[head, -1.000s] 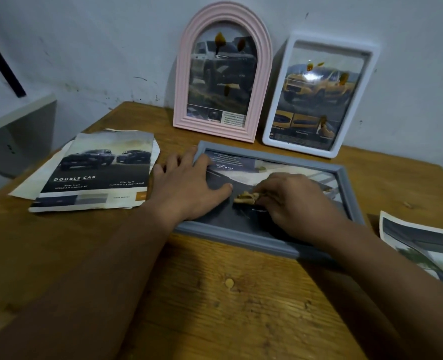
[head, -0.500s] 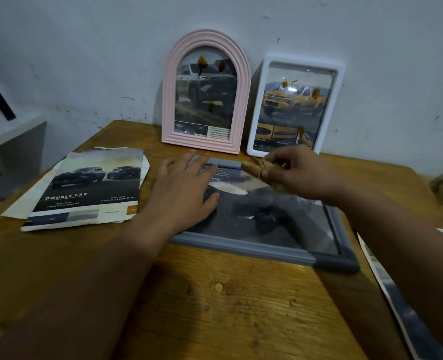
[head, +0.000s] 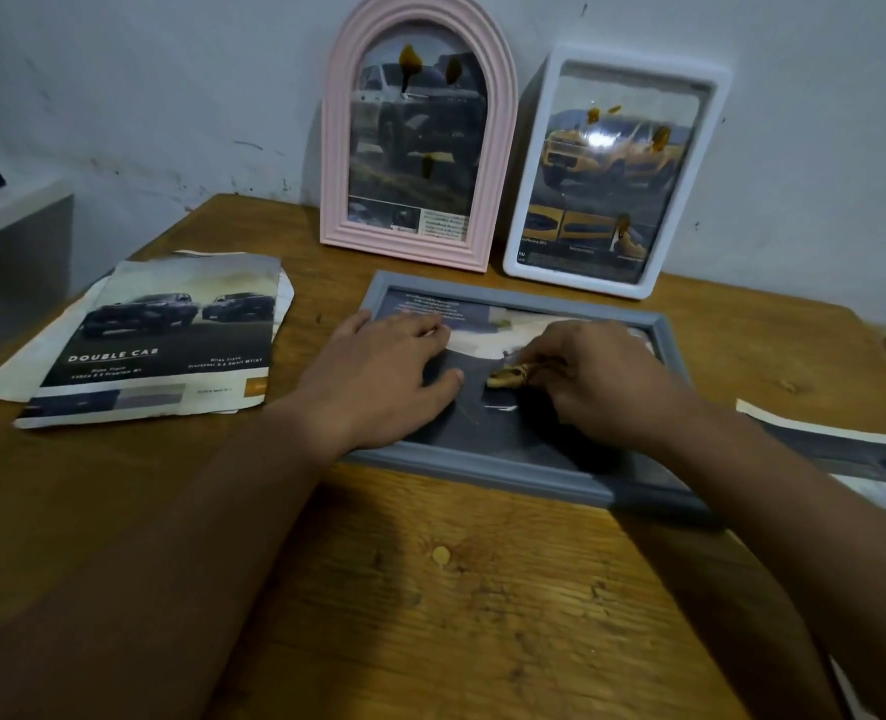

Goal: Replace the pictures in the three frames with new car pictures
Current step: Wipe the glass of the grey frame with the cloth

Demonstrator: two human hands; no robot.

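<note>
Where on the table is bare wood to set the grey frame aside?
The widest bare wood lies along the near table edge, in front of the grey frame. A narrower strip runs between the brochure and the left hand. It is crowded at the back, by the pink frame and white frame. A loose print covers the right side.

The brown wooden table [head: 430, 605] looks grainy and rough. The loose paper car picture [head: 165, 340] is creased. The white plastic frame [head: 711, 163] has a shiny front.

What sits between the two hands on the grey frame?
In the head view, only bare picture separates the left hand from the yellowish scrap the right hand pinches.
</note>
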